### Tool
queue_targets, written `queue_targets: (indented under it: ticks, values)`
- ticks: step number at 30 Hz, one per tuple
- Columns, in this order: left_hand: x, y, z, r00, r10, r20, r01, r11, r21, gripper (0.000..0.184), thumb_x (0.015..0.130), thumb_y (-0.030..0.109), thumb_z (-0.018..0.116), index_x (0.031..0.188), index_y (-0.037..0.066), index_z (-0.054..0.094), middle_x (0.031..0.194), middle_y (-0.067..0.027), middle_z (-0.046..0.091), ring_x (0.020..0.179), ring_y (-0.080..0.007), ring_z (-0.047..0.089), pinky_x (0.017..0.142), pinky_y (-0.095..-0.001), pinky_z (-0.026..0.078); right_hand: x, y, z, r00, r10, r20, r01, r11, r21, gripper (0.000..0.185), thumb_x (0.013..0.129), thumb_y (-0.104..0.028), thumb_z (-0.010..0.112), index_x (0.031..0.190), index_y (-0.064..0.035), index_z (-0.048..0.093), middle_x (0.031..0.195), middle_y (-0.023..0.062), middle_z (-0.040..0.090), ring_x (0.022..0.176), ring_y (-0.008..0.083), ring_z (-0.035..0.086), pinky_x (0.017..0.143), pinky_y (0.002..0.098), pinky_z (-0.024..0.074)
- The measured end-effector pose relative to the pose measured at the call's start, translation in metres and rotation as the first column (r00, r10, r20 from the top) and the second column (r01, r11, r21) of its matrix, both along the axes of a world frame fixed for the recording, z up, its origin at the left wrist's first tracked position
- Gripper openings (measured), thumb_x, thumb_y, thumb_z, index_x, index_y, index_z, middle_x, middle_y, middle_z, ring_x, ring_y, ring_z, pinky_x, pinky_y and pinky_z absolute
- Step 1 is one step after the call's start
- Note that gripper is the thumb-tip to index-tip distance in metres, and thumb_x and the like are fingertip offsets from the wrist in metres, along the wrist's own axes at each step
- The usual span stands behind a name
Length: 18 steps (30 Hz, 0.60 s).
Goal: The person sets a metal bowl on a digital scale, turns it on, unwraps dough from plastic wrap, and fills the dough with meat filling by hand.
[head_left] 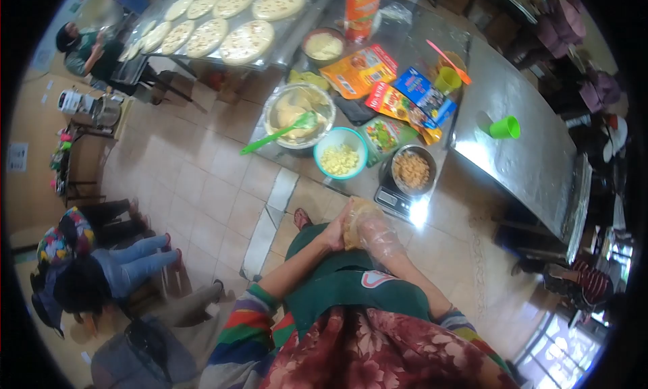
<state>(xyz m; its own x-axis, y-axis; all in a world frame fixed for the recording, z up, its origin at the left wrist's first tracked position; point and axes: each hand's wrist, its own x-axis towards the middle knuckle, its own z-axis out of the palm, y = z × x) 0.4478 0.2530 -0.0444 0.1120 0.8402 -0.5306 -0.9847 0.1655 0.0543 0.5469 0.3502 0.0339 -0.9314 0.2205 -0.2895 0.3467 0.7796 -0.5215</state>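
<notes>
Close to my apron, my left hand [332, 236] grips the edge of a tan bag [354, 221]; whether it is paper or plastic I cannot tell. My right hand [379, 232] wears a clear plastic glove and is at the bag's right side, its fingers hidden. Just beyond stands a metal bowl of brown chunks [413, 171] on a digital scale [393, 199]. To its left are a teal-rimmed bowl of pale diced food [341, 153] and a foil-lined bowl of creamy mix [299, 136], with a green spatula [280, 131] lying across it.
Printed food pouches [361, 72], a bag of mixed vegetables [382, 134] and a yellow cup [447, 80] crowd the table. A green cup [505, 127] stands on the metal table [516, 180] to the right. Flatbreads [247, 42] cover a table at the back left. Other people are around the room.
</notes>
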Motion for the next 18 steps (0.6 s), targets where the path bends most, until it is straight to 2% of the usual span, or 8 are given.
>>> queue_targets:
  ticks: [4, 7, 8, 11, 12, 15, 16, 18]
  values:
    - [0.003, 0.003, -0.001, 1.000, -0.024, 0.021, 0.024, 1.000, -0.019, 0.056, 0.090, 0.053, 0.036, 0.120, 0.008, 0.050, 0.117, -0.0098, 0.056, 0.108, -0.0234, 0.054, 0.095, -0.0406, 0.041, 0.009, 0.002, -0.007, 0.997, -0.021, -0.074, 0.021, 1.000, -0.005, 0.019, 0.076, -0.007, 0.053, 0.094, -0.0033, 0.060, 0.097, 0.0180, 0.059, 0.092, 0.0333, 0.058, 0.080, 0.0412, 0.0461]
    - [0.007, 0.002, -0.006, 0.999, -0.031, -0.027, 0.031, 1.000, 0.003, 0.056, 0.091, 0.053, 0.034, 0.122, 0.008, 0.049, 0.119, -0.0098, 0.055, 0.109, -0.0234, 0.054, 0.096, -0.0407, 0.041, 0.010, 0.003, -0.008, 0.984, -0.051, -0.173, 0.040, 0.997, -0.064, 0.010, 0.074, -0.007, 0.053, 0.083, -0.0036, 0.057, 0.091, 0.0182, 0.057, 0.091, 0.0353, 0.055, 0.078, 0.0442, 0.0450]
    - [0.007, 0.001, -0.009, 0.998, -0.029, -0.051, 0.030, 1.000, 0.011, 0.056, 0.092, 0.052, 0.032, 0.123, 0.008, 0.047, 0.121, -0.0098, 0.054, 0.110, -0.0234, 0.053, 0.096, -0.0403, 0.041, 0.011, 0.005, -0.006, 0.968, -0.057, -0.243, 0.037, 0.996, -0.086, 0.012, 0.073, -0.007, 0.054, 0.084, -0.0032, 0.058, 0.085, 0.0182, 0.059, 0.085, 0.0346, 0.058, 0.076, 0.0439, 0.0458]
    - [0.006, 0.006, 0.001, 0.998, -0.010, -0.069, 0.010, 1.000, -0.010, 0.059, 0.090, 0.055, 0.035, 0.124, 0.008, 0.047, 0.120, -0.0100, 0.054, 0.109, -0.0245, 0.053, 0.095, -0.0422, 0.041, 0.009, 0.002, -0.027, 0.982, -0.163, -0.096, 0.159, 0.986, -0.041, 0.011, 0.073, -0.009, 0.056, 0.081, -0.0032, 0.060, 0.077, 0.0173, 0.060, 0.076, 0.0336, 0.060, 0.071, 0.0429, 0.0474]
    - [0.005, 0.005, -0.001, 0.998, -0.005, -0.057, 0.003, 0.999, -0.037, 0.058, 0.091, 0.054, 0.033, 0.125, 0.008, 0.046, 0.120, -0.0104, 0.054, 0.109, -0.0243, 0.053, 0.094, -0.0419, 0.042, -0.001, 0.007, 0.006, 0.942, -0.296, -0.157, 0.283, 0.954, -0.104, 0.012, 0.074, -0.010, 0.057, 0.080, -0.0023, 0.063, 0.075, 0.0177, 0.062, 0.070, 0.0329, 0.060, 0.066, 0.0405, 0.0488]
    - [0.003, 0.007, 0.001, 1.000, 0.004, -0.026, -0.002, 0.998, 0.068, 0.059, 0.092, 0.053, 0.032, 0.126, 0.007, 0.045, 0.121, -0.0113, 0.053, 0.109, -0.0248, 0.053, 0.094, -0.0427, 0.043, 0.009, 0.034, 0.005, 0.912, -0.369, -0.179, 0.259, 0.856, -0.447, 0.014, 0.077, -0.012, 0.057, 0.083, -0.0024, 0.065, 0.077, 0.0184, 0.063, 0.069, 0.0307, 0.061, 0.064, 0.0371, 0.0497]
    - [0.004, 0.009, 0.001, 1.000, 0.014, -0.021, -0.012, 0.997, 0.075, 0.059, 0.092, 0.052, 0.032, 0.126, 0.007, 0.044, 0.122, -0.0116, 0.052, 0.109, -0.0252, 0.053, 0.094, -0.0432, 0.043, 0.010, 0.046, 0.017, 0.908, -0.389, -0.155, 0.269, 0.825, -0.497, 0.015, 0.078, -0.013, 0.060, 0.087, -0.0035, 0.065, 0.079, 0.0165, 0.064, 0.070, 0.0265, 0.062, 0.065, 0.0337, 0.0499]
    - [0.006, 0.011, 0.001, 0.999, 0.034, -0.010, -0.033, 0.996, 0.085, 0.059, 0.092, 0.052, 0.032, 0.127, 0.006, 0.043, 0.122, -0.0122, 0.052, 0.109, -0.0259, 0.053, 0.094, -0.0440, 0.042, 0.016, 0.070, 0.020, 0.858, -0.512, -0.041, 0.359, 0.654, -0.666, 0.015, 0.078, -0.013, 0.061, 0.089, -0.0047, 0.066, 0.080, 0.0145, 0.065, 0.071, 0.0242, 0.063, 0.066, 0.0323, 0.0501]
